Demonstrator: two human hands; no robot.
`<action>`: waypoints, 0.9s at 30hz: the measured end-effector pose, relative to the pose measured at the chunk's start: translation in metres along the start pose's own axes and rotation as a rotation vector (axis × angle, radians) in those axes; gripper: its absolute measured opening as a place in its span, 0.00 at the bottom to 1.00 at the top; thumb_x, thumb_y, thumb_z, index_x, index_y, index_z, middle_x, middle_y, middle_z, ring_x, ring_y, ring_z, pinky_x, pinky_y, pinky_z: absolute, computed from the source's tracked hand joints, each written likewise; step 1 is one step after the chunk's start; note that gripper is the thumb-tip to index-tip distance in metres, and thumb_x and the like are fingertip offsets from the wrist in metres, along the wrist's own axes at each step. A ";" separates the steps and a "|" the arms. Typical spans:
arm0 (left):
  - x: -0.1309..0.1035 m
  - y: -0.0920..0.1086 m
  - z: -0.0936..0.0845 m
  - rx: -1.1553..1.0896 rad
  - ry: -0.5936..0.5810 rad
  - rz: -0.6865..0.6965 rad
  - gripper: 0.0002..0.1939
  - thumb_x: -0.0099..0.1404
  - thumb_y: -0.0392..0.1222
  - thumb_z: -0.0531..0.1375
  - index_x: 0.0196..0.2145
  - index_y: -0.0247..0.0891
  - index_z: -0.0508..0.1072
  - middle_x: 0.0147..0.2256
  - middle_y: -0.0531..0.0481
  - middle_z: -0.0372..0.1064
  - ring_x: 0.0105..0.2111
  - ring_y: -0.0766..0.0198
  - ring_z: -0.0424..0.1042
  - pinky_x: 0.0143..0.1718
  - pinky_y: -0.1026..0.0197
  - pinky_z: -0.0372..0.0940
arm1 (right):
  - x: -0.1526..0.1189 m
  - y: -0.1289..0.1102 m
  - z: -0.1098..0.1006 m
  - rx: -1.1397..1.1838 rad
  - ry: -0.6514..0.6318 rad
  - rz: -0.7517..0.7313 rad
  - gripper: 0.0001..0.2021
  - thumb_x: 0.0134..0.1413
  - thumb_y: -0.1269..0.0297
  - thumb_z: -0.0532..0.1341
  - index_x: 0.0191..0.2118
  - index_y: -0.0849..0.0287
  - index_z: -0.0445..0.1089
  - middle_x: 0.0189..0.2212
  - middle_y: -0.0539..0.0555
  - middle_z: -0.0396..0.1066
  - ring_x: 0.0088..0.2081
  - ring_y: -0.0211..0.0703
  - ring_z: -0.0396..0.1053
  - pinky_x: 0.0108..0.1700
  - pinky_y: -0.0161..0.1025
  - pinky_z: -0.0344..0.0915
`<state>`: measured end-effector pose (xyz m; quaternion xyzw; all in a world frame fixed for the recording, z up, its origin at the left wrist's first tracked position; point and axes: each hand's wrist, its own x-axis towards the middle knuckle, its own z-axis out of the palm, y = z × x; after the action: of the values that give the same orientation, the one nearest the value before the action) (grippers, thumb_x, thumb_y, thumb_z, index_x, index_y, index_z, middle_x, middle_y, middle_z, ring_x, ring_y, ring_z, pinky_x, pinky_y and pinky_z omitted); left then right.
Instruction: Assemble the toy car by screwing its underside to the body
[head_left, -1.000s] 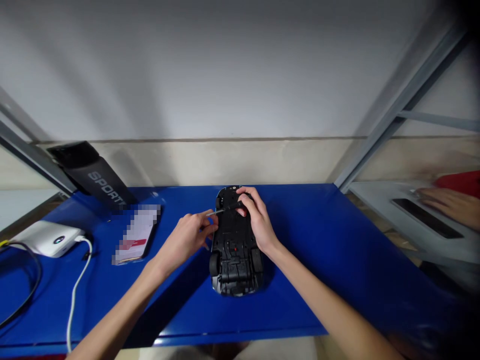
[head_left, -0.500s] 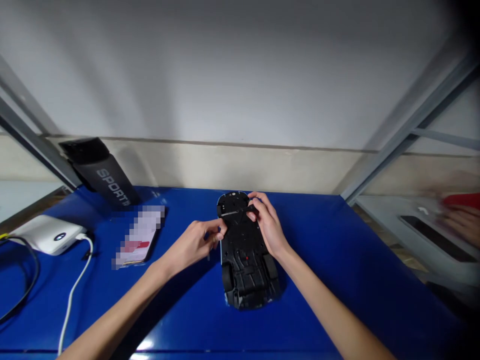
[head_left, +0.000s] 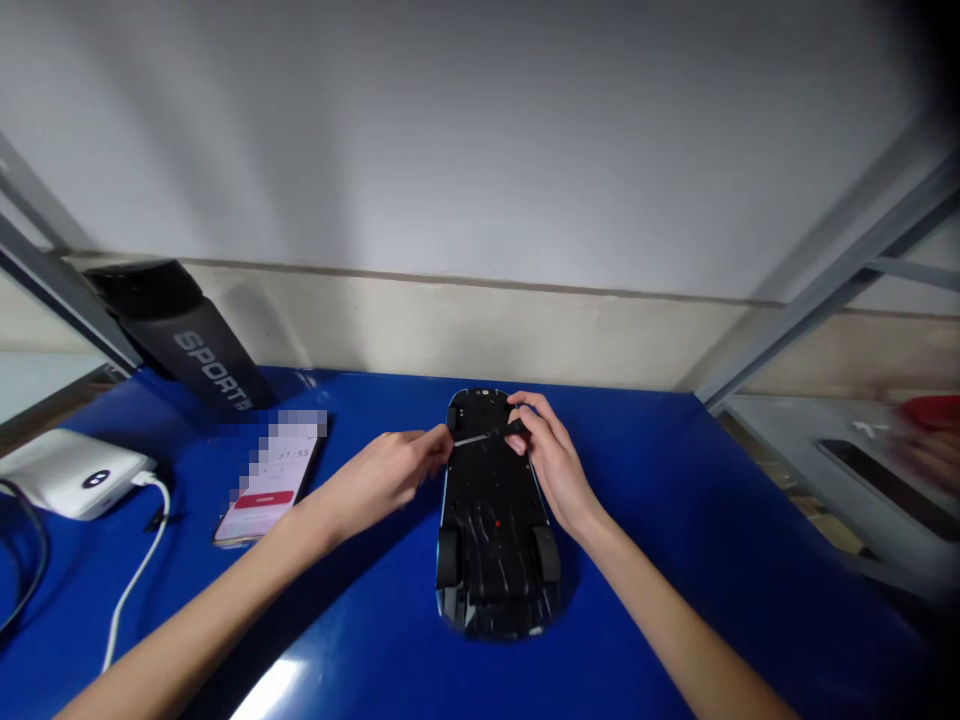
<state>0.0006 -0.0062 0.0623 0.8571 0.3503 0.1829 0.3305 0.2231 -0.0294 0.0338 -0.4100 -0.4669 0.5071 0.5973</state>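
Observation:
A toy car (head_left: 495, 500) lies upside down on the blue table (head_left: 360, 620), its black underside and wheels facing up. Above its front part, my right hand (head_left: 551, 450) grips the black handle of a screwdriver (head_left: 487, 435), whose metal shaft points left. My left hand (head_left: 409, 465) is at the car's left edge, with its fingers pinched together at the shaft's tip. Whatever is between those fingers is too small to make out.
To the left are a phone (head_left: 277, 475), a white power bank (head_left: 75, 475) with cables and a dark bottle (head_left: 195, 335). Another person's blurred hand (head_left: 941, 450) is at the far right, near a dark phone (head_left: 885, 488).
The view has shifted slightly. My left fingers have moved up to the screwdriver's tip, and the shaft now tilts a little more. The toy car sits slightly lower and straighter in view.

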 end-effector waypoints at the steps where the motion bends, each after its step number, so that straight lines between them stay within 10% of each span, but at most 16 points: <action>1: 0.000 -0.002 0.003 -0.196 0.013 -0.058 0.09 0.73 0.44 0.48 0.38 0.40 0.64 0.29 0.52 0.63 0.23 0.68 0.61 0.24 0.64 0.58 | 0.000 0.000 -0.001 0.013 0.011 0.001 0.09 0.63 0.53 0.57 0.44 0.48 0.68 0.28 0.46 0.58 0.28 0.39 0.54 0.35 0.39 0.53; 7: 0.001 -0.016 0.020 -1.125 0.057 -0.261 0.13 0.71 0.50 0.53 0.34 0.40 0.57 0.25 0.59 0.45 0.20 0.73 0.39 0.15 0.71 0.37 | 0.003 0.004 -0.004 0.037 0.020 -0.006 0.08 0.64 0.54 0.58 0.44 0.49 0.68 0.30 0.47 0.59 0.28 0.38 0.54 0.35 0.39 0.52; 27: -0.014 -0.040 0.034 -0.971 -0.039 -0.207 0.09 0.76 0.47 0.49 0.39 0.41 0.57 0.27 0.58 0.57 0.23 0.71 0.51 0.21 0.67 0.51 | 0.033 0.003 -0.005 -0.398 -0.204 0.102 0.11 0.64 0.54 0.59 0.33 0.54 0.69 0.20 0.44 0.55 0.23 0.33 0.51 0.26 0.36 0.45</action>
<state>-0.0100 -0.0095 0.0089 0.5681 0.3019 0.2752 0.7144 0.2285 0.0039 0.0347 -0.4894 -0.5943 0.4735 0.4278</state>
